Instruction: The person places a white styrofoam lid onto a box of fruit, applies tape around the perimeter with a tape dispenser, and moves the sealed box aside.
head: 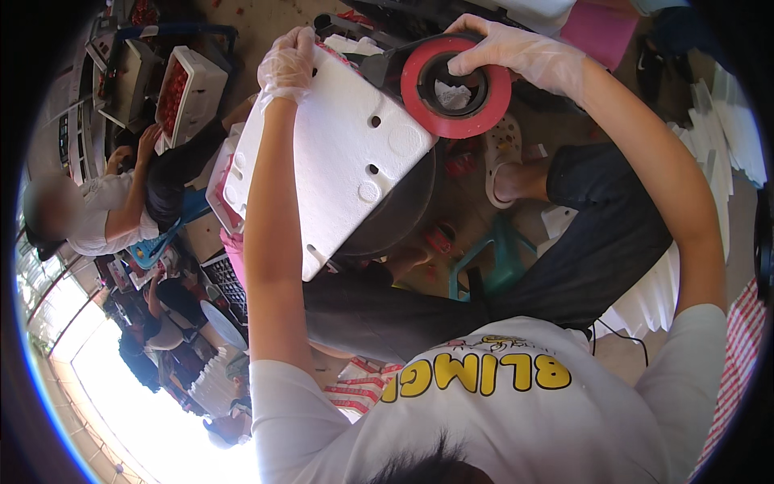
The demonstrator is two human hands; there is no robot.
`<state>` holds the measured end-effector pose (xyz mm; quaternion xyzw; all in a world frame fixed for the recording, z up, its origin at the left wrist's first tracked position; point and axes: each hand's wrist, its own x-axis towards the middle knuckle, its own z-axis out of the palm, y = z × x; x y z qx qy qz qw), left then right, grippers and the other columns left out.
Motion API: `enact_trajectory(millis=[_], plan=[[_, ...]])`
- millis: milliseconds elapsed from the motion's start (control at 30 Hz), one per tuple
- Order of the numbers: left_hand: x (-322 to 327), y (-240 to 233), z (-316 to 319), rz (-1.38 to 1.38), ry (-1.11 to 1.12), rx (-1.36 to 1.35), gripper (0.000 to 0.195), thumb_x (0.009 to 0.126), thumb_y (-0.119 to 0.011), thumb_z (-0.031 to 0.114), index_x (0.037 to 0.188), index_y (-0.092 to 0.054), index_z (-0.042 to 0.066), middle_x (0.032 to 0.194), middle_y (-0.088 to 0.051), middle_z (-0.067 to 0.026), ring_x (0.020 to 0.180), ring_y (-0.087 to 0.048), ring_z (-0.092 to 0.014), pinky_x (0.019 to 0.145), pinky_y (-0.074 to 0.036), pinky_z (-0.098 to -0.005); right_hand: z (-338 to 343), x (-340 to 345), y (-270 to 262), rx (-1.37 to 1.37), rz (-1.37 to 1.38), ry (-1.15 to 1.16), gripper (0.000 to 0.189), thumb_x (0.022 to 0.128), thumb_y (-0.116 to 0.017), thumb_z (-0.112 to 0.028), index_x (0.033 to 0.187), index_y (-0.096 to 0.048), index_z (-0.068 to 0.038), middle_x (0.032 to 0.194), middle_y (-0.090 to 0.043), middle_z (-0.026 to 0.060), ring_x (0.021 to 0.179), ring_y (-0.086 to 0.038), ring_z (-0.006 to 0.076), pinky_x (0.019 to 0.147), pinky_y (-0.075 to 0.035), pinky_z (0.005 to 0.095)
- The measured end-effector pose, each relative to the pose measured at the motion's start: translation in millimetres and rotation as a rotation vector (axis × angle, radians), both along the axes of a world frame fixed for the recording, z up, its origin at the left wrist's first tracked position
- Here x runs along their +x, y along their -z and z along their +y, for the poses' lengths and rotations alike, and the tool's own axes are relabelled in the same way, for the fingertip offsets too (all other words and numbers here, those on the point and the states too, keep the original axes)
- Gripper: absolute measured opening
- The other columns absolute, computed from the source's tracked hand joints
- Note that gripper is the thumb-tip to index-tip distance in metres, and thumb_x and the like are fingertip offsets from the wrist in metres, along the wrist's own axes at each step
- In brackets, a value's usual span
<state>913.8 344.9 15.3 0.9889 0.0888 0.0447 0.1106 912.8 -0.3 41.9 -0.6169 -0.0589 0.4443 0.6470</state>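
Note:
A white foam box (344, 157) is tilted before me, one broad face with small holes and round marks towards me. My left hand (288, 65), in a clear plastic glove, grips its upper left edge with bent fingers. In my right hand (514, 54), gloved the same way, is a tape dispenser with a large roll of red tape (417, 103); my thumb reaches into the core. The roll lies against the box's right corner, and the dispenser's dark head (376, 68) is at the box's upper edge. Behind the box shows a dark round basin (402, 209).
A teal plastic stool (505, 260) stands between my legs and a foot in a beige clog (503, 154). At the left a co-worker (121, 209) sits by a white foam box of red fruit (176, 97). White foam pieces (653, 284) are stacked at the right.

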Motion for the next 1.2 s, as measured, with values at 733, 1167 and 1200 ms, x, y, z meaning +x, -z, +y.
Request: enact_trajectory(millis=[733, 1167, 1200], plan=[[-3, -4, 3, 0.021, -0.054, -0.071, 0.038, 0.093, -0.043, 0.044, 0.096, -0.07, 0.018, 0.099, -0.067, -0.0159, 0.098, -0.062, -0.035, 0.084, -0.048, -0.0395, 67, 69, 12, 0.121, 0.014, -0.999, 0.07, 0.062, -0.067, 0.008, 0.129, -0.051, 0.001, 0.103, -0.067, 0.0075, 0.087, -0.063, 0.0161, 0.074, -0.053, 0.0293], [5, 1, 16, 0.056, -0.088, -0.214, 0.044, 0.09, -0.043, 0.049, 0.098, -0.073, 0.018, 0.094, -0.07, -0.0124, 0.091, -0.066, -0.032, 0.083, -0.049, -0.0368, -8, -19, -1, -0.197, -0.247, -0.684, 0.102, 0.06, -0.066, -0.003, 0.152, -0.024, -0.014, 0.073, -0.061, 0.0054, 0.062, -0.055, 0.0147, 0.063, -0.047, 0.0285], [5, 1, 8, 0.053, -0.092, -0.209, 0.043, 0.09, -0.043, 0.048, 0.096, -0.073, 0.018, 0.093, -0.07, -0.0118, 0.09, -0.066, -0.032, 0.082, -0.049, -0.0366, -14, -36, -4, -0.216, -0.222, -0.605, 0.101, 0.062, -0.065, -0.001, 0.152, -0.023, -0.017, 0.069, -0.059, 0.0073, 0.059, -0.056, 0.0169, 0.059, -0.047, 0.0303]])
